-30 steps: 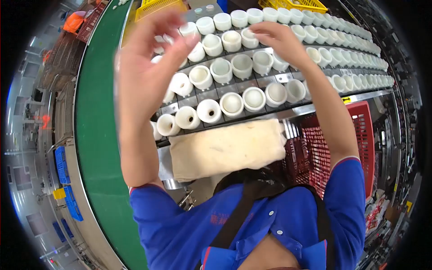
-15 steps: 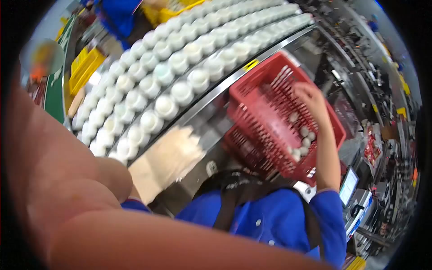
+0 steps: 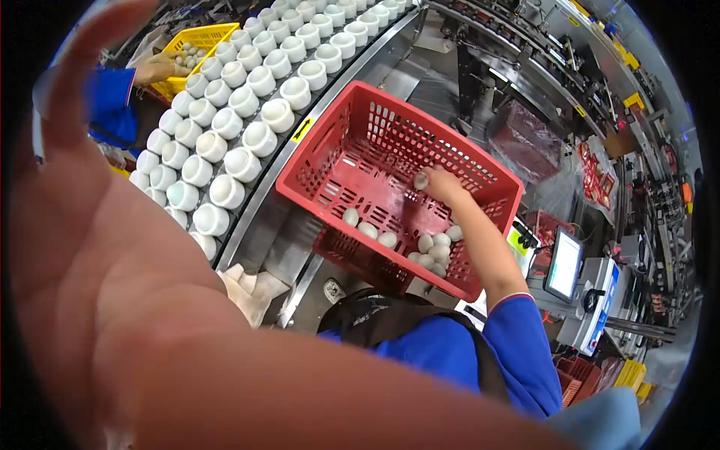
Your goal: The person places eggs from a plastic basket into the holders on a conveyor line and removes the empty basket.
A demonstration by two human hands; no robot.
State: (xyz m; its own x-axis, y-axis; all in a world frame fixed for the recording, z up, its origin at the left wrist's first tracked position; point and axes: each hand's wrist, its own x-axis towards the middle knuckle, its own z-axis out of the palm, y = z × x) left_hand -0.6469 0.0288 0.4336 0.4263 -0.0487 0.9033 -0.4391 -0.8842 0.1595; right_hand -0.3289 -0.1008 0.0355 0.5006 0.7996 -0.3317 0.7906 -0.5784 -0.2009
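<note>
My right hand (image 3: 441, 185) is inside a red plastic basket (image 3: 397, 112), fingers closed around a pale egg (image 3: 421, 181). Several more eggs (image 3: 435, 251) lie on the basket floor, most of them bunched in the near right corner. Very close to the lens, my left hand (image 3: 112, 277) fills the left side and bottom of the view, blurred. Its digits are spread, one up at the top left and one along the bottom. Whatever it touches is outside the picture. Beyond the basket, rows of white cups (image 3: 242, 163) with rounded, egg-like tops cover a conveyor.
At the upper left, another person's hand (image 3: 154, 69) reaches to a yellow basket (image 3: 225, 31) of eggs. A beige cloth-like piece (image 3: 259, 292) lies by the conveyor's metal edge. A screen (image 3: 564, 264) stands at the right. A second red basket (image 3: 360, 262) sits beneath the first.
The view has swung, so the red basket appears farther left and more fully. My right hand has closed on an egg. My left hand has shifted across the lens, showing spread digits.
</note>
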